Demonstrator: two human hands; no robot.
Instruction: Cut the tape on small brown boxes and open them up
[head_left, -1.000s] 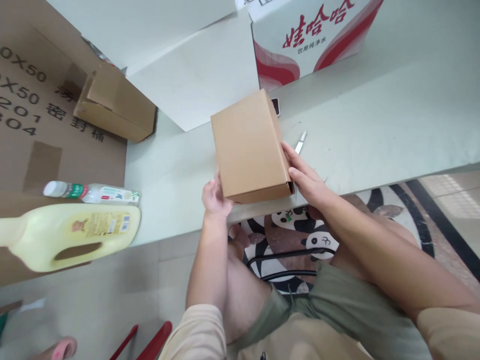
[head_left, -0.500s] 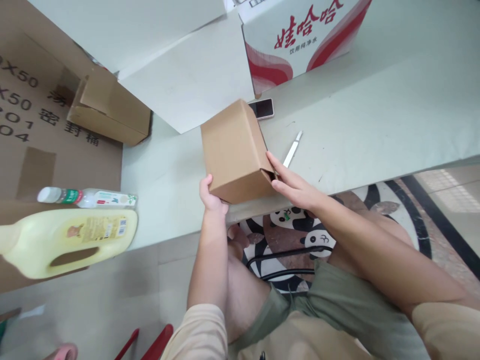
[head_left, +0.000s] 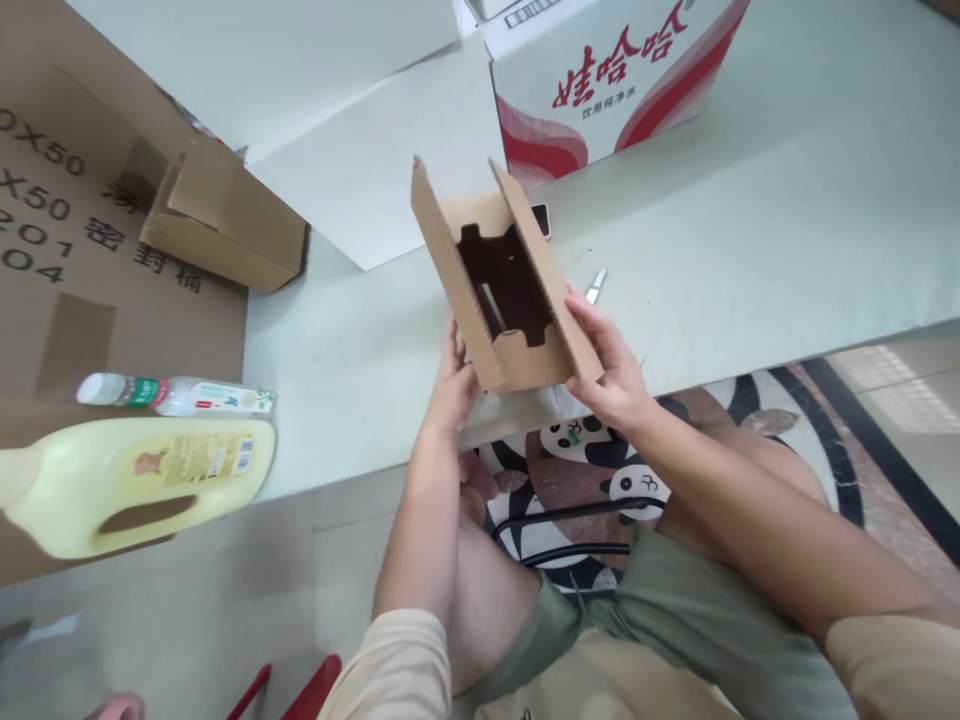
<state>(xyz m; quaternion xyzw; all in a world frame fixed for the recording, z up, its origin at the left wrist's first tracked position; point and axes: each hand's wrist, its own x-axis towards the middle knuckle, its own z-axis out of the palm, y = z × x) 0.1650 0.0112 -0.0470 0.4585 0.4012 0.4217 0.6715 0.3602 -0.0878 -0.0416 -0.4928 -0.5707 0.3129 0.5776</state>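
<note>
While the cardboard box [head_left: 547, 270] is over the surface [head_left: 337, 350] near its front edge (open side facing the camera), fingers of the left hand [head_left: 453, 388] and right hand [head_left: 616, 368] grip opposite sides.

A pale yellow jug [head_left: 142, 472] sits just beside a white-capped bottle [head_left: 178, 394].
</note>
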